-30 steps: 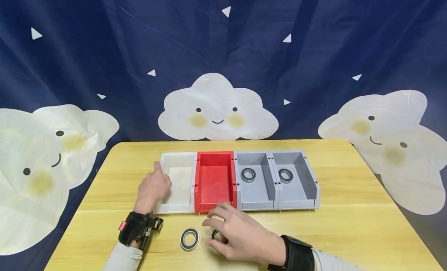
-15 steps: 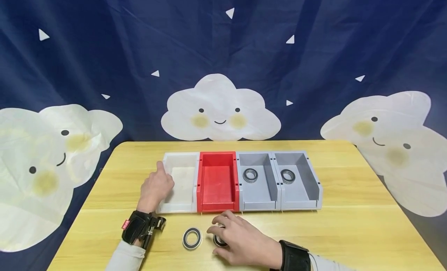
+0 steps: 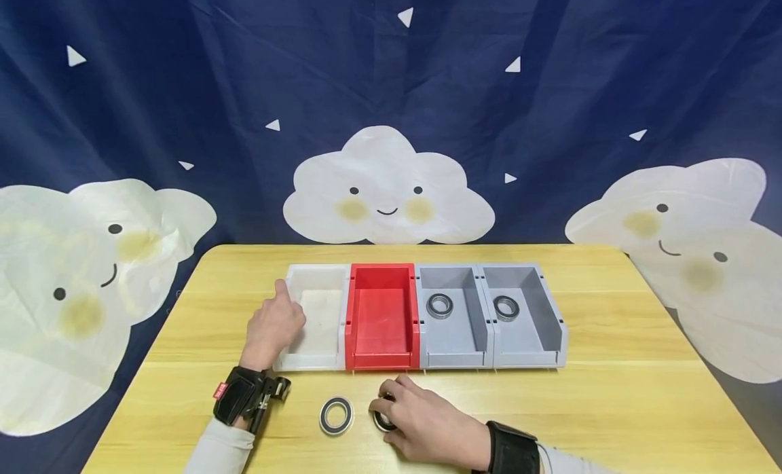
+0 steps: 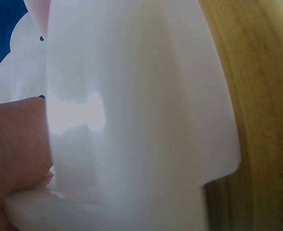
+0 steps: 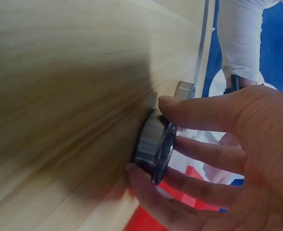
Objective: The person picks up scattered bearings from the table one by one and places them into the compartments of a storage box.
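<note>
In the head view, my left hand [image 3: 275, 328] holds the left wall of the white bin [image 3: 314, 363]. That translucent wall [image 4: 132, 96] fills most of the left wrist view and hides part of the hand. My right hand [image 3: 427, 423] is at the table in front of the red bin [image 3: 381, 324], thumb and fingers round the rim of a ball bearing [image 5: 151, 144]. This bearing lies on the table, partly covered by the fingers in the head view. To its left lies another bearing [image 3: 326, 426], flat and untouched.
Two grey bins, the inner one [image 3: 455, 338] and the outer one [image 3: 528, 338], continue the row to the right. Each has one bearing inside, one on the left [image 3: 431, 314] and one on the right [image 3: 499, 316]. A cloud-print curtain [image 3: 391, 66] hangs behind the wooden table [image 3: 635, 392].
My right hand's fingers have drawn in closer round the bearing on the table. The left hand stays at the white bin's wall. The head view has shifted slightly.
</note>
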{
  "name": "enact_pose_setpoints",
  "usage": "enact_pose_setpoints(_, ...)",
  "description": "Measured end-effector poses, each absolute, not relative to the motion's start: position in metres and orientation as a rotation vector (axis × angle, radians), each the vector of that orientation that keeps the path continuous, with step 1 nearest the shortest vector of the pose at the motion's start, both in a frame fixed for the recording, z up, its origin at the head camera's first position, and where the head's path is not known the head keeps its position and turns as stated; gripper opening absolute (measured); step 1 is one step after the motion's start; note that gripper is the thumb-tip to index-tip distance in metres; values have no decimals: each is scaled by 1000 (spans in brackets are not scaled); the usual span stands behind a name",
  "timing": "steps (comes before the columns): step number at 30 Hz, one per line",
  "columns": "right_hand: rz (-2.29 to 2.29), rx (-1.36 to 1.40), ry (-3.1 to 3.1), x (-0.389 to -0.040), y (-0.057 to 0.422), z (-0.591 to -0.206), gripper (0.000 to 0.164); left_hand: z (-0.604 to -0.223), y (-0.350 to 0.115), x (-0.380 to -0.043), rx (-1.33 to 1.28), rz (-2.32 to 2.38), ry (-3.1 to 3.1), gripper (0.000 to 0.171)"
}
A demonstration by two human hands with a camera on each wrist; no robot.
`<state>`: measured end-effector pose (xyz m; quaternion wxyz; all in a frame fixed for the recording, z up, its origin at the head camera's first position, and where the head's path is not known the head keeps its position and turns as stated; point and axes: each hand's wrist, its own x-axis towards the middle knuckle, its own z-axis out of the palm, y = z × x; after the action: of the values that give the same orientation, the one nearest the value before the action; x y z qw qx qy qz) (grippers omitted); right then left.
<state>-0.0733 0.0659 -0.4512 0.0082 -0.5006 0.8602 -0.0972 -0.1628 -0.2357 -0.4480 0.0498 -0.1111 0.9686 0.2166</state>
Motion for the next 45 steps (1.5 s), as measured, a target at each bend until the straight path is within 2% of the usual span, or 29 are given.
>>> enact_pose_setpoints(7, -252, -1582, 2663, -75, 64, -455, 29, -448, -235, -164, -334, 661, 2941, 43)
enact_pose_setpoints(18, -195, -1740, 2722, -73, 67, -456, 20, -447, -234, -163, -340, 670, 2949, 45)
enact_pose_setpoints(30, -211, -1774, 2705, -70, 73, -449, 26, -448, -234, -164, -353, 662, 2950, 44)
enact_pose_setpoints(45, -306, -1706, 2571, -61, 71, -406, 32, -447, -237, -162, -335, 692, 2952, 45)
